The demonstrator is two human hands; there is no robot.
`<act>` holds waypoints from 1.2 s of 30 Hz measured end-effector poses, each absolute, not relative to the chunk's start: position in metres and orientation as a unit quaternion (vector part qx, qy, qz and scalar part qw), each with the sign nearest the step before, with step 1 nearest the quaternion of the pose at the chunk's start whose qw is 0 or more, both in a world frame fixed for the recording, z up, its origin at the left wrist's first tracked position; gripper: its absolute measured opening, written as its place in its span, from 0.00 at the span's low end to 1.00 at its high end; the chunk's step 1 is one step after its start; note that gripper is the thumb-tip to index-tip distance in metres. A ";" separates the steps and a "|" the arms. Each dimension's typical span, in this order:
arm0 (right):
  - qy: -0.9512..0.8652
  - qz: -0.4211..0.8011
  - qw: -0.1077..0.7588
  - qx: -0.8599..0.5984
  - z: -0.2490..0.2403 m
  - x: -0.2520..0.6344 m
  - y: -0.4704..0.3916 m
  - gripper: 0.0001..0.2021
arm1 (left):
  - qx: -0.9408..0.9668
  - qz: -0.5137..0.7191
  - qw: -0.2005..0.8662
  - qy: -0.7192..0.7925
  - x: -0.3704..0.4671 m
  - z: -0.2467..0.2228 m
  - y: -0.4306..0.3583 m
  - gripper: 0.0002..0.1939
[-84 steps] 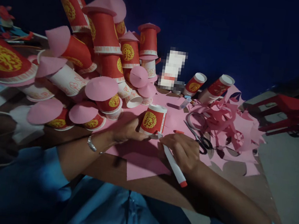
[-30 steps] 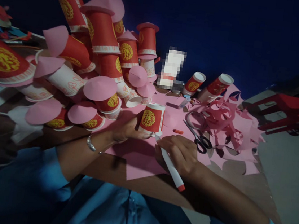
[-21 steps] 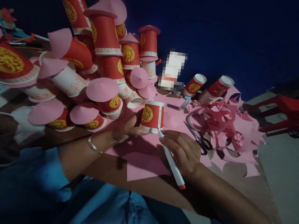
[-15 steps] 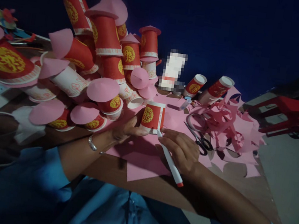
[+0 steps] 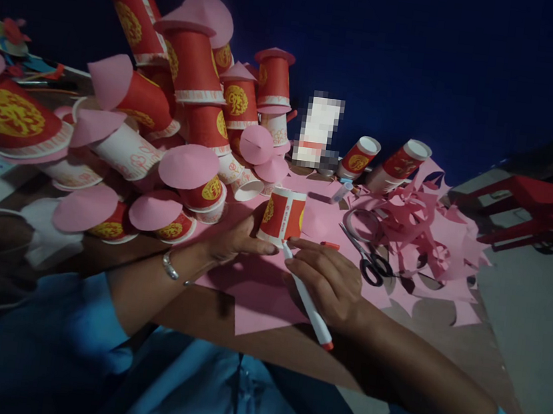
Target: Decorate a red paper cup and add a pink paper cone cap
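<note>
A red-and-white paper cup (image 5: 296, 215) with gold emblems stands on pink paper (image 5: 264, 306) in front of me. A white strip with small print runs down the side facing me. My left hand (image 5: 241, 237) grips the cup at its lower left, thumb along the bottom edge. In my right hand (image 5: 327, 277) is a white marker (image 5: 308, 303) with a red end. Its tip meets the white band at the cup's bottom, or lies very close to it. A small red cap (image 5: 331, 245) shows just beyond the right hand's knuckles.
Stacked cups with pink paper cones (image 5: 189, 166) crowd the left side. To the right lie black-handled scissors (image 5: 372, 267) and a heap of pink paper scraps (image 5: 424, 232). Two upright cups (image 5: 357, 162) stand behind. A red stool (image 5: 533, 208) is beyond the table at right.
The cup has turned, so its white strip has moved left and a second emblem edge shows at right. My right hand and the marker have shifted slightly left, uncovering the red cap.
</note>
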State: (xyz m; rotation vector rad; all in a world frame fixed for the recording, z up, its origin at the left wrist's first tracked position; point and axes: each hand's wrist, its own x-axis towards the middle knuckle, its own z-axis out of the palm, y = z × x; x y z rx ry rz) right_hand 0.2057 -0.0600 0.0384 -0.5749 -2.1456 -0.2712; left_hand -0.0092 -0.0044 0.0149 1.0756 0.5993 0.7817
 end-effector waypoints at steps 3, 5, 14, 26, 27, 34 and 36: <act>-0.865 -0.107 0.438 -0.220 0.040 0.206 -0.061 0.08 | 0.491 0.338 0.743 0.302 -0.008 0.011 -0.004 0.44; -0.864 -0.113 0.438 -0.221 0.042 0.206 -0.061 0.08 | 0.492 0.341 0.739 0.311 -0.007 0.009 -0.003 0.46; -0.846 -0.128 0.454 -0.248 0.046 0.205 -0.061 0.05 | 0.496 0.333 0.747 0.294 -0.010 0.009 -0.003 0.46; -0.844 -0.109 0.454 -0.266 0.044 0.203 -0.060 0.05 | 0.505 0.335 0.738 0.295 -0.008 0.013 -0.002 0.46; -0.844 -0.111 0.453 -0.267 0.044 0.203 -0.060 0.05 | 0.505 0.336 0.738 0.296 -0.008 0.013 -0.003 0.46; -0.847 -0.107 0.446 -0.267 0.044 0.204 -0.059 0.06 | 0.501 0.337 0.741 0.294 -0.009 0.013 -0.004 0.46; -0.849 -0.104 0.443 -0.268 0.043 0.204 -0.059 0.06 | 0.500 0.335 0.743 0.294 -0.009 0.013 -0.004 0.46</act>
